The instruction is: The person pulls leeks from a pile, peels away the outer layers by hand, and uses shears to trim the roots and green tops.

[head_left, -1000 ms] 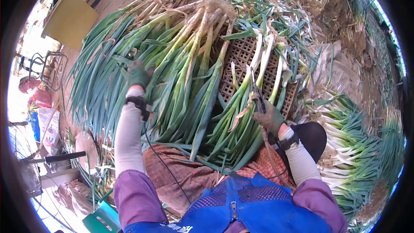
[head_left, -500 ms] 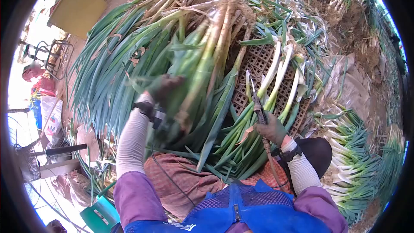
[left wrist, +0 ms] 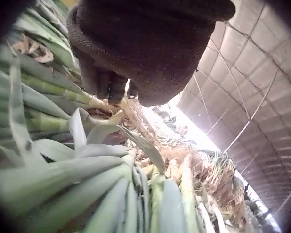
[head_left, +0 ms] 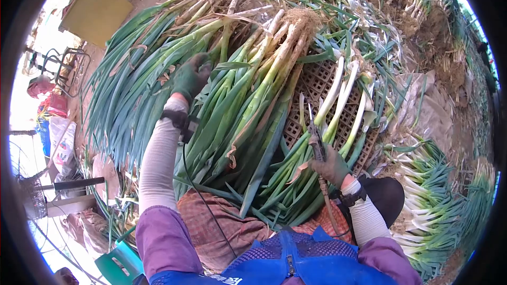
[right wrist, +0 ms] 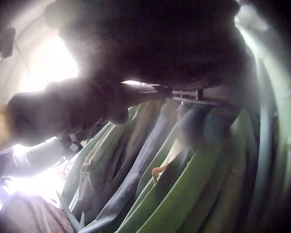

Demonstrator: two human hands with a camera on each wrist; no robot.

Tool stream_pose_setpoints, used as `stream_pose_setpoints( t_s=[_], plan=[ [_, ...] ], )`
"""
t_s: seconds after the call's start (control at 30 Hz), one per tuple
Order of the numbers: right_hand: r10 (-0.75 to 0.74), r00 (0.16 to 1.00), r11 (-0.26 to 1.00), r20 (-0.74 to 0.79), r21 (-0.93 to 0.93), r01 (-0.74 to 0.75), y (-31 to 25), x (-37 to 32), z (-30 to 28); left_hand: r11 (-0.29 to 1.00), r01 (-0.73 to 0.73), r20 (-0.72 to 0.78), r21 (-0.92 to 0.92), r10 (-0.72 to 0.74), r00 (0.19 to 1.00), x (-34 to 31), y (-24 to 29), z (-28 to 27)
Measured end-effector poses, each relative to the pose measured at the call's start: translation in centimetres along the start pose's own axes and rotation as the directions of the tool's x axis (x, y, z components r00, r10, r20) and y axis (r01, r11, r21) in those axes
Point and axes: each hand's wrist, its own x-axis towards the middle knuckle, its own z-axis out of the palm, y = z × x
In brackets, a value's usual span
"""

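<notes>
In the head view my gloved left hand (head_left: 191,78) hangs over a large heap of green onions (head_left: 142,84), fingers loosely bent and holding nothing. The left wrist view shows the dark glove (left wrist: 140,48) above leaves and pale stems. To its right lies a bunch with brown roots (head_left: 302,19), leaves toward my lap. My gloved right hand (head_left: 330,166) grips an air blow gun (head_left: 317,142), its thin nozzle pointing away from me and a hose (head_left: 328,206) running back. Beyond the nozzle, several peeled white-stemmed green onions (head_left: 344,87) lie on a brown plastic crate (head_left: 314,82).
Sorted white-stemmed green onions (head_left: 422,200) are stacked at the right beside a tan sheet (head_left: 430,105). Peelings (head_left: 338,0) and soil (head_left: 433,42) lie beyond the crate. A checked cloth (head_left: 222,219) covers my lap, and a cable (head_left: 203,190) trails from my left wrist.
My left hand swept right and toward me over the leaves, then moved back away from me. The rooted bunch has shifted right, nearer the crate. My right hand keeps its grip on the air blow gun.
</notes>
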Motion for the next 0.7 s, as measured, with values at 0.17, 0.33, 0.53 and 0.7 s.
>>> stream_pose_setpoints(
  t_s=[0.17, 0.33, 0.53, 0.7],
  plan=[
    [0.043, 0.996, 0.994, 0.081, 0.095, -0.051, 1.8, 0.7, 0.7, 0.984, 0.027, 0.300, 0.173, -0.079, 0.951, 4.4, -3.2, 6.4],
    [-0.008, 0.998, 0.993, 0.054, 0.115, 0.002, 1.3, 0.7, 0.8, 0.859, 0.130, 0.336, 0.496, -0.327, 0.883, 5.3, 0.0, 7.6],
    [0.025, 0.995, 0.995, 0.097, 0.092, -0.034, 0.3, 0.2, -0.2, 0.922, 0.120, 0.439, 0.368, -0.286, 0.851, 4.3, 1.4, 7.2],
    [0.038, 0.995, 0.999, 0.090, -0.002, -0.038, 0.5, 0.3, 0.0, 0.971, 0.057, 0.614, 0.232, -0.192, 0.766, 1.0, 5.7, 7.1]
  ],
)
